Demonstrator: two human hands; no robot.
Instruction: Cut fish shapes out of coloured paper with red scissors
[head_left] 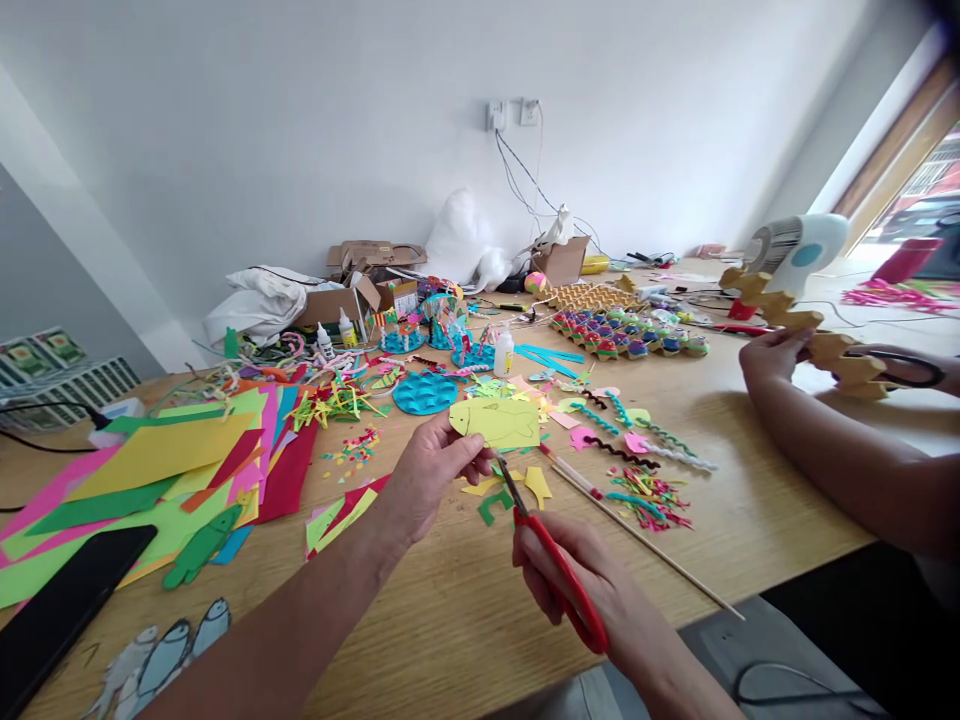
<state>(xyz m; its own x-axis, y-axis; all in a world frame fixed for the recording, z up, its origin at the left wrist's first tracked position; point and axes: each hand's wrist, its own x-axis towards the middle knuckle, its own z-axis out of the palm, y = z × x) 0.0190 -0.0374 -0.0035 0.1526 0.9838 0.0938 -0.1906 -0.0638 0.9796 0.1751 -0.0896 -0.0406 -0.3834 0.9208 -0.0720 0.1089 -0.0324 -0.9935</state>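
My left hand (439,465) pinches a piece of yellow paper (506,424) by its left end; a fish is drawn on it in outline, and the head end is cut to a curve. My right hand (574,570) is closed round the red handles of a pair of scissors (551,560). The blades point up and left, just below the paper and close to my left fingertips. Under them lie yellow paper scraps (537,486) and a green paper scrap (496,507). A cut-out green paper fish (202,545) rests at the left.
Coloured paper sheets (157,455) and a black phone (71,610) lie at the left, paper fish cut-outs (165,655) in front. A wooden stick (652,545) crosses the right side. Another person's hand (776,355) holds a yellow egg-carton strip (840,365). Glue bottles (504,352) stand behind.
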